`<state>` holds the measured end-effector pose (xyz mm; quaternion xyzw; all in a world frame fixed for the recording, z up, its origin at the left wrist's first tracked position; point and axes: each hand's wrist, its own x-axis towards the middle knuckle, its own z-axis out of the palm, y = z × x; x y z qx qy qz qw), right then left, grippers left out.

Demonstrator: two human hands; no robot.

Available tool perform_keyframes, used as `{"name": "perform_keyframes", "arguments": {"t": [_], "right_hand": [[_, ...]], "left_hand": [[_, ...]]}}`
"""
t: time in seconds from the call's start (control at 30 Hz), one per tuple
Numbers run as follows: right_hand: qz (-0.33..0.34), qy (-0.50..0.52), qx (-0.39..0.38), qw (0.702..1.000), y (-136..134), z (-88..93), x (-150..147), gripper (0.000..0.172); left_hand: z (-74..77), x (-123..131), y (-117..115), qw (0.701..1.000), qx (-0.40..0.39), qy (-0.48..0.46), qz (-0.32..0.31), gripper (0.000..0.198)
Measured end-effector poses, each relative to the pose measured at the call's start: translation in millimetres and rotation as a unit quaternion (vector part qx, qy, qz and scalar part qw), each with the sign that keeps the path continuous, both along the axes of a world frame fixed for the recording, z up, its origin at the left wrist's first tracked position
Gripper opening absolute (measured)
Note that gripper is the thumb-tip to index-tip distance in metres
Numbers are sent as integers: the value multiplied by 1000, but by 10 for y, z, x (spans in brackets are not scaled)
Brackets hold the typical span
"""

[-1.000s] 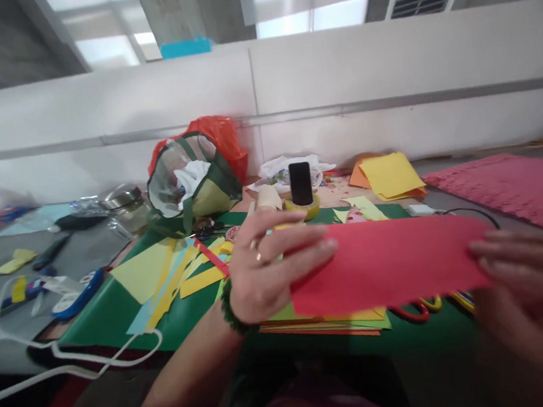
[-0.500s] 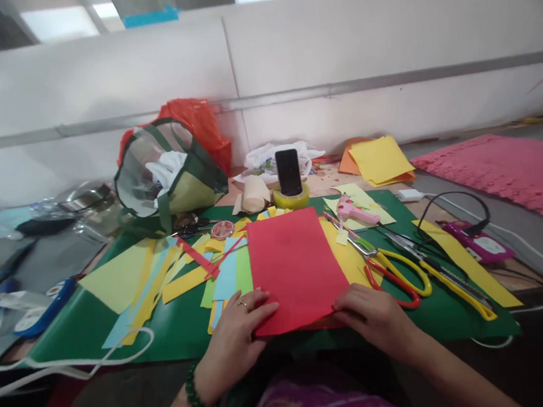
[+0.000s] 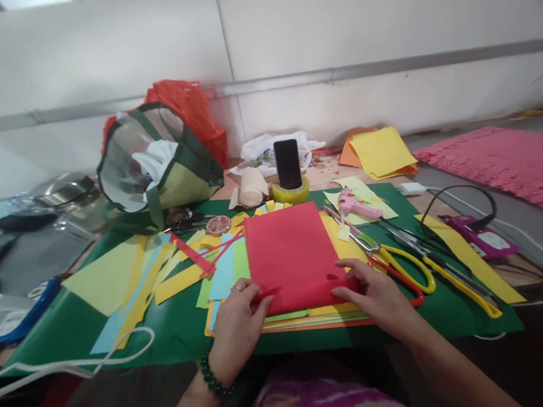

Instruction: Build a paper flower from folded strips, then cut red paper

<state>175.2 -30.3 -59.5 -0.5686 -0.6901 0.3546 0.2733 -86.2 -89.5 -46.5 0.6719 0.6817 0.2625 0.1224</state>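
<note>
A sheet of red paper (image 3: 290, 252) lies over a stack of coloured paper (image 3: 329, 315) on the green mat (image 3: 179, 338). Its near edge is curled up a little towards the middle. My left hand (image 3: 240, 314) grips the near left corner between thumb and fingers; a dark green bead bracelet circles that wrist. At the near right corner, my right hand (image 3: 377, 292) holds the same sheet, thumb below and fingers above the curled edge. Just beyond the right hand lie scissors (image 3: 403, 268) with red and yellow handles.
Paper strips (image 3: 178, 284) are scattered on the left. A pink glue gun (image 3: 357, 207), a yellow-handled cutter (image 3: 464, 285) and a purple power strip (image 3: 483, 235) lie to the right. Behind stand a phone (image 3: 288, 164) in a tape roll (image 3: 290, 192) and a bag (image 3: 188, 179).
The near edge of the red paper has been lifted and curled away from me, baring the stack's front edge. Both hands have moved slightly forward with it. The view has tilted down.
</note>
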Motion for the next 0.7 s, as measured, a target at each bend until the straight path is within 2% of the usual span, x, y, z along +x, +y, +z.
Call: {"name": "perform_keyframes", "arguments": {"t": [0.2,0.47,0.7], "right_hand": [[-9,53,-4,999,-7,-51,24,47],[-35,-6,35,999,22,-67,-38,40],[-43,-16,35,998,10,-89,-29,40]], "left_hand": [[-3,2,0,999,-6,43,11,29],[-50,-55,-17,999,4,43,2,26],[-45,-35,-71,993,-7,113,25,25]]}}
